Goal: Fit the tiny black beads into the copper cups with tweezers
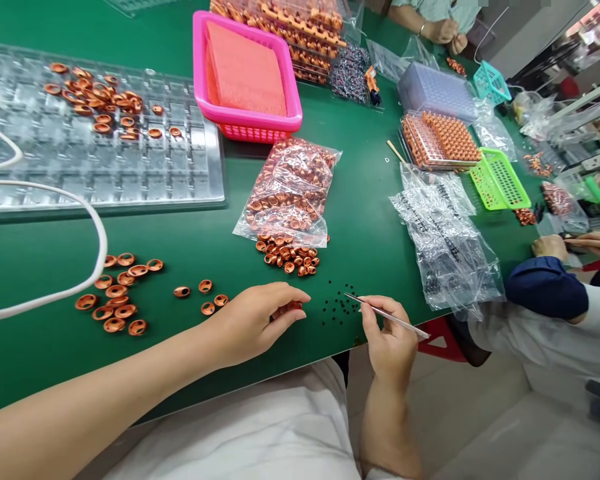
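Note:
My left hand (257,320) rests on the green table (190,247), its fingers pinched on a small orange ring part (291,307). My right hand (390,337) grips metal tweezers (380,311), their tip pointing left at a scatter of tiny black beads (339,305). A loose pile of orange rings (287,257) lies just beyond my left hand, spilling from a clear bag of rings (290,190). More orange rings (120,293) lie scattered at the left.
A clear plastic tray (105,167) with rings lies far left, crossed by a white cable (93,220). A pink basket (245,73), green baskets (500,179), plastic bags (445,247) and filled trays stand behind. Another person's sleeve (545,290) is at right; a second person's hands (443,30) are at the far edge.

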Available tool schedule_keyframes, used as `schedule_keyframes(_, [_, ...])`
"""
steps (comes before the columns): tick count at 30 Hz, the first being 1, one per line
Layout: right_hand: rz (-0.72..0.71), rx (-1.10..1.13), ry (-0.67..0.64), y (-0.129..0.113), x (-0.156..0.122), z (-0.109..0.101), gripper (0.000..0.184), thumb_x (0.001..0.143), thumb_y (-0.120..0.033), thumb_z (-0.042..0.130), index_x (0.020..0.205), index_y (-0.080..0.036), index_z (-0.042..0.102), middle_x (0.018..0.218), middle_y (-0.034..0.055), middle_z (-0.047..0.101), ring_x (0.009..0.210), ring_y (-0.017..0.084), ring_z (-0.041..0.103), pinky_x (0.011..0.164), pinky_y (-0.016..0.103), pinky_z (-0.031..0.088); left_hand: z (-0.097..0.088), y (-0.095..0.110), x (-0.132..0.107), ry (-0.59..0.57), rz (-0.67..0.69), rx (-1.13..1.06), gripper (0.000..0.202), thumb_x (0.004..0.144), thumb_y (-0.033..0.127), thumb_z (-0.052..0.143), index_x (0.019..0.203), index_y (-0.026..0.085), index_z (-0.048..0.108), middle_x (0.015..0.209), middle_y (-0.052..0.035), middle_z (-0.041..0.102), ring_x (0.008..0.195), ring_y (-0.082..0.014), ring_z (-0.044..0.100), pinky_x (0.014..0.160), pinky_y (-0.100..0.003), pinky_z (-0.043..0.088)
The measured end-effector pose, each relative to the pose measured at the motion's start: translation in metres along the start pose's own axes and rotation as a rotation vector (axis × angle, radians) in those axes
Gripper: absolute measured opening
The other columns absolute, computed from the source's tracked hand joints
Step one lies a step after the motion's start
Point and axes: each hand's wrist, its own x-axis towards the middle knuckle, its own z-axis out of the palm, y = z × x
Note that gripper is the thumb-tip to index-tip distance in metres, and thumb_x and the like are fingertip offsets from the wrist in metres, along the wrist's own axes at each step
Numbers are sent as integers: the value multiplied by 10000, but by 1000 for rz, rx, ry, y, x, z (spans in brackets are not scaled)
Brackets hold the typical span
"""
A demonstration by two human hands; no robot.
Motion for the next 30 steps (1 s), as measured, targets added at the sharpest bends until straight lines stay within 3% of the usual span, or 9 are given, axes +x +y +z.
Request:
schedule_keyframes(3, [-53, -18, -53, 0, 2, -2, 66, 932, -233, 678, 985, -221, 716, 948, 43, 764, 912, 196, 738, 814, 351, 624, 1, -1, 1, 35, 3, -29, 240, 995, 237, 530, 1076, 191, 751, 843, -29, 752, 705, -147, 680, 669, -234, 537])
schedule_keyframes(13, [-81, -89, -55, -4, 3, 3, 44, 940, -206, 668, 955, -229, 704, 909, 12, 758, 844, 154, 734, 764, 277, 609, -2, 1, 4, 77, -97, -143, 264, 953, 296, 571, 1042, 200, 800, 835, -30, 791, 668, -142, 702, 644, -213, 553])
schedule_keyframes(18, [-115, -103, -51, -7, 6, 6, 52, 944, -210, 658, 959, -221, 707, 906, 26, 759, 838, 167, 738, 752, 292, 621, -5, 2, 4, 38, -214, -196, 294, 948, 366, 588, 1056, 184, 792, 768, -20, 774, 590, -143, 658, 577, -223, 535])
schedule_keyframes(22, [-145, -117, -35, -10, 6, 6, 60, 939, -198, 660, 970, -219, 707, 907, 35, 761, 839, 172, 741, 747, 299, 630, -8, 3, 3, 1, -292, -248, 350, 951, 400, 583, 1148, 167, 755, 796, -34, 783, 628, -172, 701, 607, -254, 579])
schedule_keyframes(30, [-150, -119, -26, -8, 4, 6, 65, 933, -202, 669, 981, -223, 706, 910, 35, 763, 849, 178, 745, 758, 308, 636, -5, 0, 1, -35, -285, -340, 370, 985, 358, 522, 1253, 152, 673, 912, -73, 805, 718, -181, 763, 696, -281, 647])
